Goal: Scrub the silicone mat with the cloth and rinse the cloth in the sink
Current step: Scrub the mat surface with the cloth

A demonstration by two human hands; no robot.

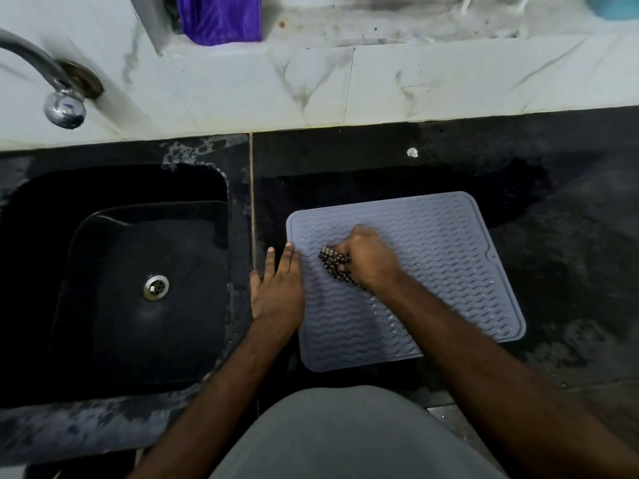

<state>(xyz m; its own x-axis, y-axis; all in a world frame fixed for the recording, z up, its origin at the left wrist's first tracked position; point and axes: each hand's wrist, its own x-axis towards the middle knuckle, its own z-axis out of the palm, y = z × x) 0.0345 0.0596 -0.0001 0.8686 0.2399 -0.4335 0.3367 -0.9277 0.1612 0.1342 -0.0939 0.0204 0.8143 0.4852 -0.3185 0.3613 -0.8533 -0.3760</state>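
A pale grey-blue silicone mat (442, 257) with a wavy ridged surface lies flat on the wet black counter, right of the sink. My right hand (370, 257) grips a bunched dark checked cloth (333, 266) and presses it onto the mat's left half. Flat on the mat's left edge, fingers straight, lies my left hand (278, 288), partly on the counter. The black sink (138, 281) with its metal drain (156, 287) sits to the left.
A chrome tap (52, 84) juts from the white marble-tiled wall above the sink. A purple bag (221, 17) and a teal object (615, 5) stand on the ledge at the back. The black counter (570, 236) extends right of the mat.
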